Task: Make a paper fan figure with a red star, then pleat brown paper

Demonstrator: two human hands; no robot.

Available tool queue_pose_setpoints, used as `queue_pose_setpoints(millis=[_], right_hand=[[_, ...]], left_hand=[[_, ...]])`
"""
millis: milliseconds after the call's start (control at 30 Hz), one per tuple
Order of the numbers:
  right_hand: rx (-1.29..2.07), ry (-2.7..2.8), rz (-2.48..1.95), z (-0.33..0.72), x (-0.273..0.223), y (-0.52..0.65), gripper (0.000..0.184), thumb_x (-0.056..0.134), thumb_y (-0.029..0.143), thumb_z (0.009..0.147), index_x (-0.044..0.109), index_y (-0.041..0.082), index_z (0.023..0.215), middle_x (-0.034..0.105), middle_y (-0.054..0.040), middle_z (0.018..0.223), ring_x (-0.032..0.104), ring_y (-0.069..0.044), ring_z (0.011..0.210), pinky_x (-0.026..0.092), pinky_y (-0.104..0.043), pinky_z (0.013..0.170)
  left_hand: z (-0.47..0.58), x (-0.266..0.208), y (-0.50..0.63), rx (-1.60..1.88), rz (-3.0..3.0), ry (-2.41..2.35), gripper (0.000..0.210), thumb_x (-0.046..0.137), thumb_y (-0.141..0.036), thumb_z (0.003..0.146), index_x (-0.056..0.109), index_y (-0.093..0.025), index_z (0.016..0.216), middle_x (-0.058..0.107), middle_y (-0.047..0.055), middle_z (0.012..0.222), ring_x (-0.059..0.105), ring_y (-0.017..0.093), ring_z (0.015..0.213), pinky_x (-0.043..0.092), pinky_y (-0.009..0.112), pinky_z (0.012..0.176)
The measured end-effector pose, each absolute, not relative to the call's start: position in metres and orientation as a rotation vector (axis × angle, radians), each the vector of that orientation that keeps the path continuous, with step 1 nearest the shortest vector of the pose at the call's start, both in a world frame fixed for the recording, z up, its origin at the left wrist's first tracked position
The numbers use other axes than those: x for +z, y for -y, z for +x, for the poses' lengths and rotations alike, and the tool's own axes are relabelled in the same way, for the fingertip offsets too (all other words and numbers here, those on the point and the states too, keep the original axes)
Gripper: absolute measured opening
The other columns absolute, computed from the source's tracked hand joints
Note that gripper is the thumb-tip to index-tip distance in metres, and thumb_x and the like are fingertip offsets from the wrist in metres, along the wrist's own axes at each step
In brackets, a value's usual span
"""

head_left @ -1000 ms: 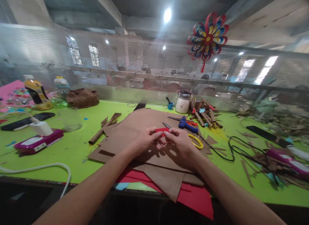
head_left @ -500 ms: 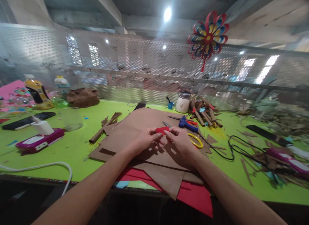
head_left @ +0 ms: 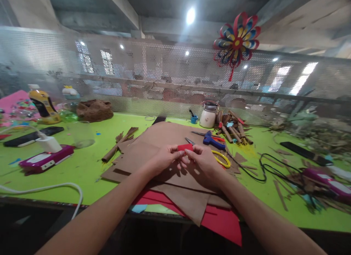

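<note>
Paper (head_left: 184, 148), small and red, is pinched by left hand (head_left: 165, 159) at nine o'clock and right hand (head_left: 205, 159) at four, probably for steady control, above brown sheets (head_left: 142, 154); yellow-handled scissors (head_left: 227, 162) lie near, toward three, perhaps for easy reach.

We pinch a small red piece (head_left: 184, 148) between our left hand (head_left: 166, 160) and right hand (head_left: 206, 160) above brown paper (head_left: 161, 134); yellow-handled scissors (head_left: 226, 162) lie just beside our right.
</note>
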State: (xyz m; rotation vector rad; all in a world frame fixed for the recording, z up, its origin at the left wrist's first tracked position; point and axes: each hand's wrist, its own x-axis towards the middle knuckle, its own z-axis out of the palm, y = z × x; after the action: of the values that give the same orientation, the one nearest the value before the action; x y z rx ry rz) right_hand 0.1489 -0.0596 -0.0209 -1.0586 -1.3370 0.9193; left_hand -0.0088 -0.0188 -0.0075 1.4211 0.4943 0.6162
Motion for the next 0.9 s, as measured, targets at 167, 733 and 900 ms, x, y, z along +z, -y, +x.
queue_pose_setpoints(millis=[167, 733, 900], right_hand=[[0.823, 1.395, -1.113, 0.148, -0.017, 0.06, 0.026, 0.064, 0.043, 0.071, 0.062, 0.017, 0.069, 0.06, -0.0019, 0.057, 0.051, -0.014, 0.051, 0.04, -0.026, 0.047], [0.972, 1.232, -1.139, 0.149, -0.009, 0.065, 0.028, 0.069, 0.04, 0.067, 0.059, 0.015, 0.062, 0.053, 0.0025, 0.05, 0.044, -0.008, 0.044, 0.034, -0.022, 0.044], [0.949, 1.256, -1.102, 0.154, -0.009, 0.063, 0.028, 0.061, 0.041, 0.074, 0.06, 0.014, 0.066, 0.055, 0.0004, 0.055, 0.048, -0.009, 0.047, 0.039, -0.023, 0.047]], left_hand=[[-0.01, -0.009, 0.023, 0.64, 1.37, -0.459, 0.033, 0.061, -0.039, 0.078, 0.058, -0.011, 0.095, 0.064, 0.008, 0.077, 0.061, 0.013, 0.054, 0.049, 0.026, 0.05], [-0.013, -0.005, 0.018, 0.654, 1.261, -0.502, 0.026, 0.063, -0.025, 0.076, 0.058, -0.009, 0.096, 0.066, 0.009, 0.073, 0.061, 0.012, 0.051, 0.048, 0.022, 0.048], [-0.015, -0.003, 0.014, 0.769, 1.205, -0.577, 0.016, 0.066, -0.019, 0.073, 0.057, -0.009, 0.083, 0.066, 0.007, 0.067, 0.059, 0.009, 0.05, 0.044, 0.017, 0.047]])
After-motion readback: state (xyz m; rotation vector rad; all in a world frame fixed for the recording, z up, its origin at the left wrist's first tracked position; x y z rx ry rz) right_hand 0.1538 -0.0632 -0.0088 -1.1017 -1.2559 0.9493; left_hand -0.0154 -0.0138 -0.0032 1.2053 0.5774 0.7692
